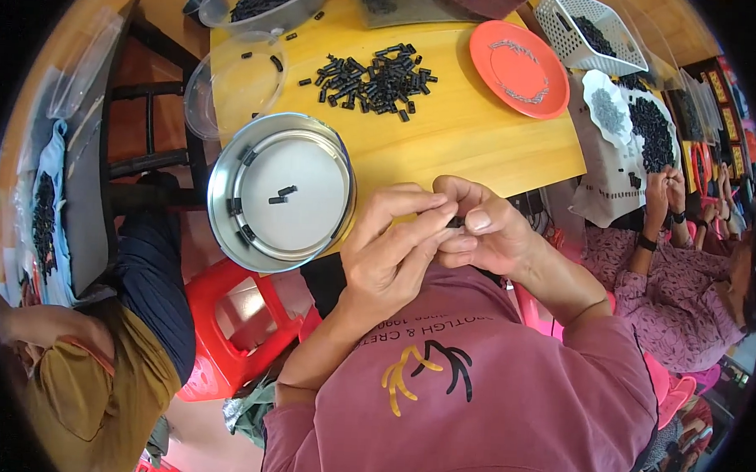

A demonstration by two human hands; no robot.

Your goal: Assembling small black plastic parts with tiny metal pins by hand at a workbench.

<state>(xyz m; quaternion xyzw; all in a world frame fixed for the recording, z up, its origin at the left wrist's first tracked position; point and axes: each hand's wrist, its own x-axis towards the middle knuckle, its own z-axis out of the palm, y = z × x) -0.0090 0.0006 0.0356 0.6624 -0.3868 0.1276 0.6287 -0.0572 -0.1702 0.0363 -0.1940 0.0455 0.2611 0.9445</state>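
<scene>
My left hand (390,249) and my right hand (482,227) meet in front of my chest, fingertips pinched together on a small black plastic piece (454,223) that is mostly hidden between them. Just left of my hands sits a round metal bowl (221,210) with a white lid inside it holding two small black pieces (283,194). Farther out on the yellow table (465,131) lies a loose pile of black pieces (375,78).
An orange plate (521,68) with a thin chain lies at the right, a white basket (581,27) behind it. A clear tub (233,85) and a grey bowl (274,3) of black parts stand far left. One person sits at my left, another at my right. A red stool (237,323) stands below.
</scene>
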